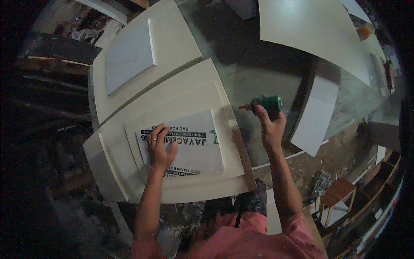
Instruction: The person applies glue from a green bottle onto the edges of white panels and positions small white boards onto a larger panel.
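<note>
My left hand [160, 149] lies with fingers stretched out on a white foam board [198, 155] with printing on it. That board rests on larger cream panels [233, 172], stacked on one another in front of me. In my right hand [272, 127] is a green squeeze bottle [271, 104] with an orange-red nozzle. The bottle lies sideways in my grip, its tip pointing left toward the panels' right edge but apart from it. Part of the bottle is hidden by my thumb and palm.
Beyond the stack lies another cream panel [181, 39] with a smaller whitish board [133, 58] on it. A large cream sheet [310, 26] is at the far right, near a white strip [317, 114]. A small wooden stool [338, 193] stands at the lower right.
</note>
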A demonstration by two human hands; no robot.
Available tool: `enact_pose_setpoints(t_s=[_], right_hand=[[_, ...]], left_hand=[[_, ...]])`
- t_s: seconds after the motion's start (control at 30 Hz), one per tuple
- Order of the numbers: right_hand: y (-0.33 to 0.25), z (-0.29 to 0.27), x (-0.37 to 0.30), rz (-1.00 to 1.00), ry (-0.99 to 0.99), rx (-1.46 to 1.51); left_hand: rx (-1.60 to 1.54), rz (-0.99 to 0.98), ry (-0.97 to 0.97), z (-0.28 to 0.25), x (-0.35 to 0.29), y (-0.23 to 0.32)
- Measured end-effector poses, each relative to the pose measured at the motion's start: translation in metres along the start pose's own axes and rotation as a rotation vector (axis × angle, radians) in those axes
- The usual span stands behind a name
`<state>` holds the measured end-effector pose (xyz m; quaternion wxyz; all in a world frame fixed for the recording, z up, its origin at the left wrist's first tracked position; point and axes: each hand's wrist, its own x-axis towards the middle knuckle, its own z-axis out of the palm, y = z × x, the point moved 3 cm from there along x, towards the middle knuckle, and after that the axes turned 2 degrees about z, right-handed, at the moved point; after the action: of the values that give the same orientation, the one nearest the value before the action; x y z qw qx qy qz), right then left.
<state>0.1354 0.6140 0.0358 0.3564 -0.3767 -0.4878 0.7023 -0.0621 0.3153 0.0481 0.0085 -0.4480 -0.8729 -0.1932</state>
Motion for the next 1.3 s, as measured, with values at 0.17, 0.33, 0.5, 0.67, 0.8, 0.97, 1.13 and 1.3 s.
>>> enact_pose_setpoints(t_s=[0.17, 0.33, 0.5, 0.67, 0.8, 0.97, 1.13, 1.3], right_hand=[[0.026, 0.020, 0.042, 0.056, 0.004, -0.110], [0.033, 0.018, 0.067, 0.060, 0.140, 0.071], [0.037, 0.008, 0.069, 0.117, 0.170, 0.084], [0.034, 0.004, 0.069, 0.167, 0.142, 0.119], [0.025, 0.002, 0.068, 0.103, 0.114, 0.066], [-0.056, 0.012, 0.047, -0.281, 0.079, 0.346], [-0.013, 0.002, 0.058, -0.037, 0.051, 0.033], [0.025, -0.012, 0.047, 0.113, 0.127, 0.175]], left_hand=[[0.029, -0.012, -0.029, 0.004, 0.004, 0.002], [-0.004, -0.012, -0.019, 0.008, 0.007, -0.002], [0.028, 0.001, -0.016, 0.007, 0.004, -0.004], [0.017, 0.007, -0.026, 0.011, 0.004, -0.005], [0.030, -0.012, -0.049, 0.009, 0.003, -0.005], [0.051, -0.004, -0.051, 0.009, -0.001, -0.011], [0.029, 0.022, -0.038, 0.009, 0.002, -0.008], [0.025, 0.008, -0.033, 0.013, 0.004, -0.007]])
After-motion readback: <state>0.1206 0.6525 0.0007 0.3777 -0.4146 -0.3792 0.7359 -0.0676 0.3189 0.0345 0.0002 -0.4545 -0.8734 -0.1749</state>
